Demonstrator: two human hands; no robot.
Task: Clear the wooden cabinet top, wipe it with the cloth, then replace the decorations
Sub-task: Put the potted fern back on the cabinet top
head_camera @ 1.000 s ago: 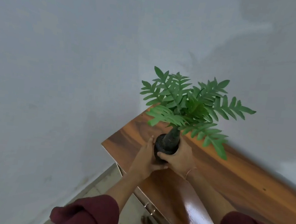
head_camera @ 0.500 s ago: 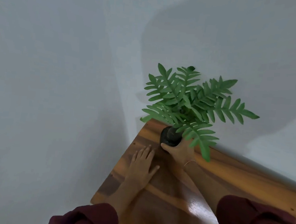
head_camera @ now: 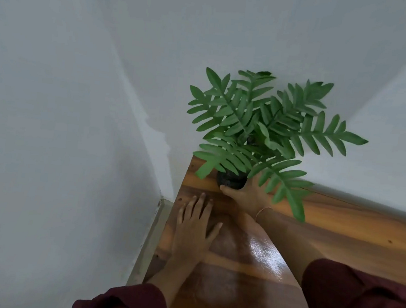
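A green fern-like plant [head_camera: 257,124] in a small dark pot [head_camera: 230,180] stands on the glossy wooden cabinet top [head_camera: 353,233], in its far left corner by the wall. My right hand [head_camera: 247,195] wraps around the pot from the right, partly hidden under the fronds. My left hand [head_camera: 193,230] lies flat on the wood just in front of the pot, fingers spread, holding nothing. No cloth is in view.
Pale walls [head_camera: 64,115] meet in a corner right behind and left of the plant. The cabinet's left edge [head_camera: 164,237] drops to a narrow strip of floor along the wall. Bare wood stretches to the right.
The plant went from the cabinet's front corner to the back corner by the wall. My left hand let go of the pot and now rests flat on the wood.
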